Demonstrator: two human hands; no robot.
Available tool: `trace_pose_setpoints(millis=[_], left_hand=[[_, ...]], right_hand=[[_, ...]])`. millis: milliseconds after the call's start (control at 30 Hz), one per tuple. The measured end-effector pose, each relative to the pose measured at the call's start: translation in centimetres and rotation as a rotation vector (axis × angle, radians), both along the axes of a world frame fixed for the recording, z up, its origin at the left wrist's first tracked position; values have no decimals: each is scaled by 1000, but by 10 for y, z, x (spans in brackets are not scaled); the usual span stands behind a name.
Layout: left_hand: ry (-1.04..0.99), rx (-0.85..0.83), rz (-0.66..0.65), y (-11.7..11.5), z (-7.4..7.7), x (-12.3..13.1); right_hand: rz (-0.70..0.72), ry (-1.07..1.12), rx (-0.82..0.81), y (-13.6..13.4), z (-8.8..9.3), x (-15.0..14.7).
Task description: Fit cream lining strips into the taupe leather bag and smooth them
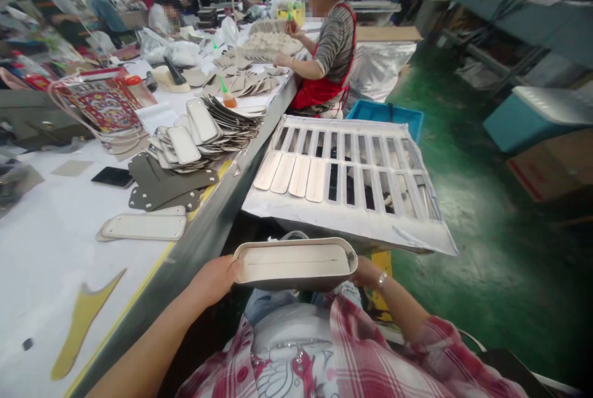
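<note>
I hold a long pale leather piece (294,261) with rounded ends level above my lap, one hand at each end. My left hand (214,279) is closed on its left end and my right hand (367,273) grips its right end from behind. Just beyond it a white slotted rack (352,212) carries several similar pale strips (291,173) laid side by side at its left. On the white worktable (55,243) to my left lie two more such pieces (144,226), some grey cut pieces (162,183) and a fanned stack of pieces (208,135).
A black phone (112,177) and a yellow curved tool (79,324) lie on the table. A patterned bag (102,104) stands at the back left. A co-worker in a red apron (327,52) works further along. A blue bin (386,115) sits on the green floor.
</note>
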State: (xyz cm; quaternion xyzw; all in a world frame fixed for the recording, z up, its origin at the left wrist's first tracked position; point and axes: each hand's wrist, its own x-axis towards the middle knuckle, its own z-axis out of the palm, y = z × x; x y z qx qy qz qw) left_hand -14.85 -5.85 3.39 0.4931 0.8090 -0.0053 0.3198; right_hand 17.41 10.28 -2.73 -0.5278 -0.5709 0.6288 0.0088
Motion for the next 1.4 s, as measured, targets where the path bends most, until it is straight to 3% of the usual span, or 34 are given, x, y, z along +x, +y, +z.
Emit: trace_pose_setpoints(millis=[67,133,233,300,367,500,633,733,800,867,933,1033,1133,1267,1400], left_hand=[[-24,16,8,-1,0,0],[-25,19,-5,0,1,0],[-23,26,-22,2,2,-1],[-40,37,-23,1,0,-3],[-65,48,-19,-1,-3,-5],[-103,70,6,-4,-11,-8],[-158,93,35,-5,-15,-9],[-280,65,61,-8,-17,-12],[-473,53,142,-12,-17,-15],[-699,72,268,-16,-16,-17],[-774,94,338,-16,-14,-16],[-378,80,164,-11,-7,-9],[-55,57,-8,-3,0,0],[-2,54,-49,1,2,3],[-8,105,-55,-1,-6,0]], right_hand=[[-88,-24,-31,6,7,9],[-59,-46,-4,7,26,11],[284,-167,235,-1,61,-2],[498,-283,455,-7,74,-14],[642,-366,641,-11,74,-22],[836,-436,918,-14,51,-22],[988,-479,1092,-18,37,-17],[1020,-487,1111,-19,37,-15],[1012,-485,1096,-17,37,-15],[931,-453,1046,-15,35,-13],[794,-394,932,-13,34,-12],[641,-335,711,-13,36,-11],[732,-421,774,-17,45,-12],[866,-612,1024,-24,52,-14],[855,-609,1036,-25,47,-14]])
